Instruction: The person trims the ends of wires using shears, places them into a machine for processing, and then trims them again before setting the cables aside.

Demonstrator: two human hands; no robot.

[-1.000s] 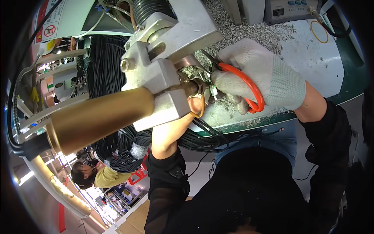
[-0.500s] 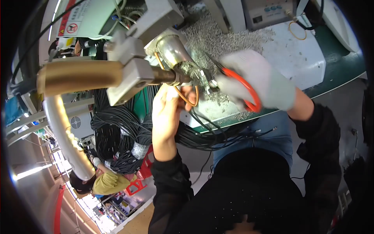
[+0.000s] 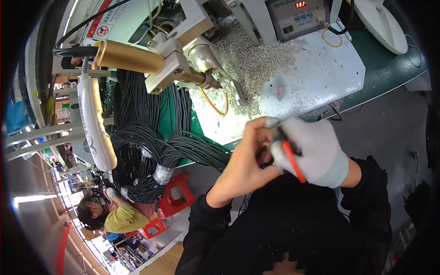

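Bare left hand [image 3: 247, 158] at centre of frame, a little below the middle, fingers curled and pinched toward the right hand. White-gloved right hand [image 3: 311, 151] just beside it to the right, the two touching at the fingertips. Orange-handled cutters [image 3: 292, 160] gripped in the gloved hand, handle running down across the palm; jaws hidden between the two hands. Left grip narrow, closed on something too small to make out. Both hands held in front of a black-sleeved torso in the lower half of the frame, near the front edge of the green workbench [image 3: 389, 68].

Upper centre: white plate [image 3: 316, 73] on the bench, strewn with a heap of small metal offcuts [image 3: 252, 55]. Brass-coloured cylinder [image 3: 126, 57] of a machine at upper left, clamped in a grey metal bracket [image 3: 172, 68], nozzle pointing right toward the heap. Thin orange wire loop [image 3: 220, 103] hanging beneath the nozzle. Grey control box [image 3: 298, 18] with a red digital display at top centre. Thick bundles of black cable [image 3: 146, 142] draped down the left of the bench, well apart from the hands. Another person in a yellow top [image 3: 121, 220] at lower left, beside red stools [image 3: 178, 195].
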